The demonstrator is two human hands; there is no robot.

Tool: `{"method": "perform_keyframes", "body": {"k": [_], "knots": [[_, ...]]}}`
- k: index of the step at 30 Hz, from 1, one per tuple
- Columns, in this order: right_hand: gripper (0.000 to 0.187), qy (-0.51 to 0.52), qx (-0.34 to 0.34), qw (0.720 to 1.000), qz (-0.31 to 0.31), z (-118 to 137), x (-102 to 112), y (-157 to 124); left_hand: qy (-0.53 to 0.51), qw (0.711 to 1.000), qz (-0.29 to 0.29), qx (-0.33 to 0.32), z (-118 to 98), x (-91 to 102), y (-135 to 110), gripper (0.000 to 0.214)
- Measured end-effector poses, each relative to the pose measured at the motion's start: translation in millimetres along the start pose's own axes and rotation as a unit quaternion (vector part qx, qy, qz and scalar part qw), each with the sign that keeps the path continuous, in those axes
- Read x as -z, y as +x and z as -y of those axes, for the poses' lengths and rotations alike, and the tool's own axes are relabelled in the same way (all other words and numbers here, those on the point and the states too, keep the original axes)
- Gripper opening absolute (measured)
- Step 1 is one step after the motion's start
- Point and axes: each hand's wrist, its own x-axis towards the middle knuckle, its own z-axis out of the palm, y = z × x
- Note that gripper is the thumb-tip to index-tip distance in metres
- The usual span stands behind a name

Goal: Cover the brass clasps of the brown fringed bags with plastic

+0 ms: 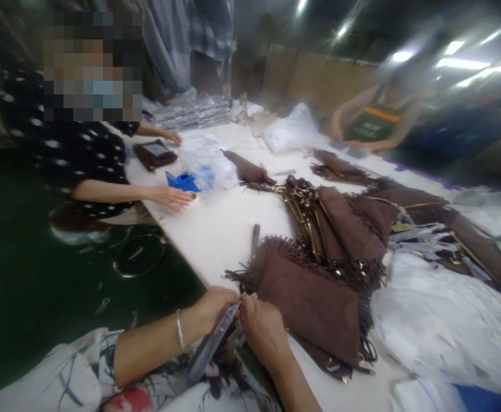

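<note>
At the table's near edge, my left hand (216,308) and my right hand (262,325) meet with their fingers closed. Both pinch a piece of greyish clear plastic wrapping (211,343) that hangs down over my lap. Something dark shows beside the plastic, but my hands mostly hide it. Just right of my right hand lies a brown suede bag (310,306) with fringe along its edges, stacked on others. Behind it is a pile of similar brown bags (349,223) with gold zips and metal clasps.
A co-worker in a dotted top (91,154) stands at the left, one hand (171,197) on the white table (199,240). Another person in a green apron (374,123) is across it. White plastic bags (448,320) heap at the right. Flat grey packages (190,111) lie at the back.
</note>
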Motion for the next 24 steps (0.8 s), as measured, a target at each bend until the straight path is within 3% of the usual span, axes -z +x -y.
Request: {"method": "perform_keyframes", "body": {"k": [5, 11, 15, 19, 24], "knots": [[0.02, 0.02, -0.002, 1.0, 0.011, -5.8, -2.3, -4.3, 0.077, 0.997, -0.011, 0.014, -3.2, -2.9, -5.6, 0.014], [0.01, 0.048, -0.011, 0.999, 0.013, -11.8, -0.2, -2.0, 0.18, 0.984, -0.013, -0.002, -14.5, 0.6, -14.5, 0.023], [0.005, 0.066, -0.02, 0.998, 0.011, -15.3, -0.2, -0.3, 0.277, 0.96, 0.047, 0.001, -29.4, 6.6, -9.9, 0.028], [0.007, 0.08, -0.021, 0.996, 0.017, -15.0, 0.9, -0.5, 0.345, 0.93, 0.109, 0.057, -45.0, 9.4, -1.7, 0.021], [0.009, 0.09, -0.029, 0.995, 0.037, -10.0, 8.4, -3.6, 0.28, 0.935, 0.179, 0.122, -53.7, 5.9, 1.1, 0.014]]}}
